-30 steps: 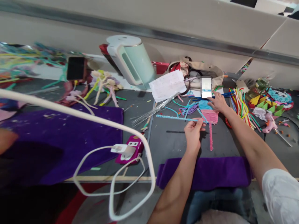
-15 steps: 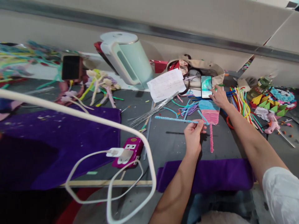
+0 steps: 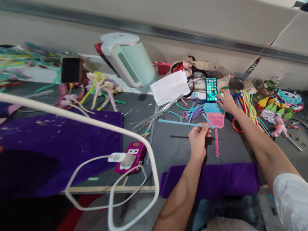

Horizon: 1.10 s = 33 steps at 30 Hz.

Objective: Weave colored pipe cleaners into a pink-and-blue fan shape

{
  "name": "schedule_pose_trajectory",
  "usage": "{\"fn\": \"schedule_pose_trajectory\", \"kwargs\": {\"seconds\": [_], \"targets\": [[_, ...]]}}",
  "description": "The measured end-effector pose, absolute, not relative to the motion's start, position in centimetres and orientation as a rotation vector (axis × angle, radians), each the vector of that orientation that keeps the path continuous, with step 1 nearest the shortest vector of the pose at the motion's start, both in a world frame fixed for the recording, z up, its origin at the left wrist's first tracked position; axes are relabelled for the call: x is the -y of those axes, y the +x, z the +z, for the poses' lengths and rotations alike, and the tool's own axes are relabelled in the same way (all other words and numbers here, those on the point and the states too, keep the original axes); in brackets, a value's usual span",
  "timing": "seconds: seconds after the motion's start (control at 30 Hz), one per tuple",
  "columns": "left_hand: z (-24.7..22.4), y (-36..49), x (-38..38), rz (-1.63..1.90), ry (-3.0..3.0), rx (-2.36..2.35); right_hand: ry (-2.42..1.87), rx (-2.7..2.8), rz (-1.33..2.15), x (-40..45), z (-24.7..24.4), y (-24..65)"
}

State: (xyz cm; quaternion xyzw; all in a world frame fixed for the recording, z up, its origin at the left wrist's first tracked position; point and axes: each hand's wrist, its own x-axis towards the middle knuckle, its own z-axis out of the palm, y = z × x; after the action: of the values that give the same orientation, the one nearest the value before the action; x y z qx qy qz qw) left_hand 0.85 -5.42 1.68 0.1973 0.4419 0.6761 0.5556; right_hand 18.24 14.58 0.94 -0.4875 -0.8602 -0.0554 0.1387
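Note:
Between the thumb and fingers of my left hand [image 3: 198,138] is a light-blue twisted pipe cleaner [image 3: 174,122], held out level to the left above the table. My right hand [image 3: 226,102] reaches to a smartphone [image 3: 211,89], its fingers extended at the lower right of the lit screen, which shows rows of app icons. Just below the phone lies a flat blue-and-pink piece made of pipe cleaners [image 3: 216,119], with a pink stem [image 3: 216,144] pointing toward me. A short bent blue strand [image 3: 207,120] crosses its left edge.
A white cable [image 3: 84,120] arches over the left side, near a magenta power strip [image 3: 136,150]. Purple cloths [image 3: 226,179] lie at the front and left. Behind stand a mint kettle [image 3: 138,61] and a paper sheet [image 3: 169,87]. Colourful pipe cleaners [image 3: 249,104] and a pink glue gun [image 3: 280,128] are at right.
The phone screen has gone from a plain teal picture to a page of app icons. My left hand keeps hold of the blue pipe cleaner; the view has shifted slightly.

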Motion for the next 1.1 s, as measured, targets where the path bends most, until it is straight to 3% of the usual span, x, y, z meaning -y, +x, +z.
{"fn": "schedule_pose_trajectory", "kwargs": {"seconds": [0.37,1.1], "targets": [[2.1,0.9,5.6,1.593,0.452,-1.026,-1.413,2.689,-0.236,-14.2,0.1,18.0],[2.1,0.9,5.7,1.583,0.46,-1.029,-1.476,2.485,-0.227,-15.4,0.3,16.8]]}}
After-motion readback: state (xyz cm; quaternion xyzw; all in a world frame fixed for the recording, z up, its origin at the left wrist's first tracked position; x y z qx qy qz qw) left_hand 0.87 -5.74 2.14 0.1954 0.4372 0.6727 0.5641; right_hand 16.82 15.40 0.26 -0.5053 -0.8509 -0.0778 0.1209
